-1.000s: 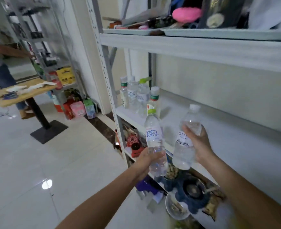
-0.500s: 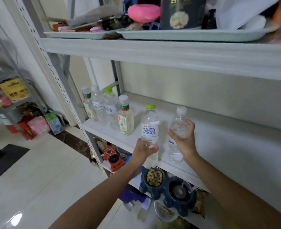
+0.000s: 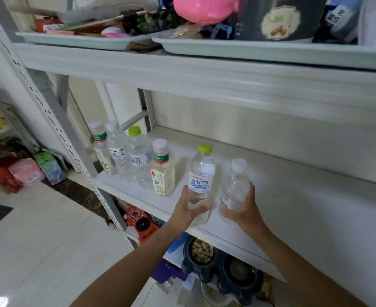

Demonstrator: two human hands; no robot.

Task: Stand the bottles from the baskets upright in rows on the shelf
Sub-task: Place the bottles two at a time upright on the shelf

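Mid-frame: white shelf board (image 3: 304, 207) on a grey perforated upright (image 3: 49, 111). Left-centre, four upright bottles in a row, each just beside the next: green-label bottle (image 3: 99, 147), clear water bottle (image 3: 117, 151), lime-cap bottle (image 3: 138, 156), tea bottle (image 3: 162, 173). Frame centre, near the front edge: front lime-cap bottle (image 3: 201, 173) and front white-cap bottle (image 3: 235, 182), upright; base contact with the board unclear. Upper shelf (image 3: 182, 69), top of frame, carries left tray (image 3: 72, 41) and right tray (image 3: 260, 50).
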